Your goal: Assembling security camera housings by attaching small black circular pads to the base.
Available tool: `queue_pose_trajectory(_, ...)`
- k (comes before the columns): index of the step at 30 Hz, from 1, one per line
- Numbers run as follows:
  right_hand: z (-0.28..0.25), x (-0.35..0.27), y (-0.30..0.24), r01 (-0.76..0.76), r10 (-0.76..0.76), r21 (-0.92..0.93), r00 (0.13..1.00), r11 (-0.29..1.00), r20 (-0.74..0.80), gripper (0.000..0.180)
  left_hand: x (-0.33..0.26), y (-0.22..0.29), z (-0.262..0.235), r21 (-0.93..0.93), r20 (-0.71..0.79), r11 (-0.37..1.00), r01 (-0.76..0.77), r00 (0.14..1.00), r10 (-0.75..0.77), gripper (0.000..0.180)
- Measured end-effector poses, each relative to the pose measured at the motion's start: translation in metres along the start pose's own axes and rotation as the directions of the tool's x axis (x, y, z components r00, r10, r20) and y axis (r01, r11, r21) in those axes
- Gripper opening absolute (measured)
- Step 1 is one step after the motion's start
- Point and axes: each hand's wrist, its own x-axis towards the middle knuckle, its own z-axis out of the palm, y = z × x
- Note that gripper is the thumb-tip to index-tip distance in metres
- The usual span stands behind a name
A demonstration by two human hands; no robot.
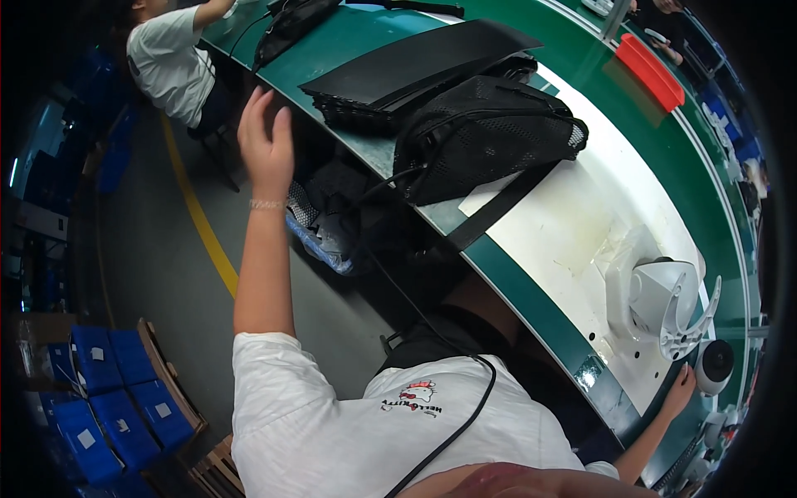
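Observation:
My left hand [266, 148] is raised beside the table's near edge, fingers apart and nothing in them. Close to its fingertips, a black strap hangs from a black bag [292, 35] on the table. To its right lie a stack of flat black panels [419, 70] and a black mesh bag [490, 133] with a strap running over the edge. At the far right, my right hand [680, 393] rests low on the tabletop with its fingers stretched out. Those fingertips are next to a white device with a round black face [716, 365]; whether they touch it is unclear.
A white machine with curved arms [668, 303] stands on the white sheet [573, 232]. Beyond it is a red tray [650, 73]. Under the table sits a blue-lined bin [320, 245]. A person [173, 62] works at upper left; blue boxes [124, 423] are stacked lower left.

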Motion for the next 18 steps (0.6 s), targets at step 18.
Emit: queue_pose_trajectory(18,-0.015,-0.028,-0.027,-0.049,0.049,0.046,0.999,0.998,-0.007,0.031,0.096,0.069,0.108,0.559,0.661,0.801,-0.214,0.698,-0.275,0.064)
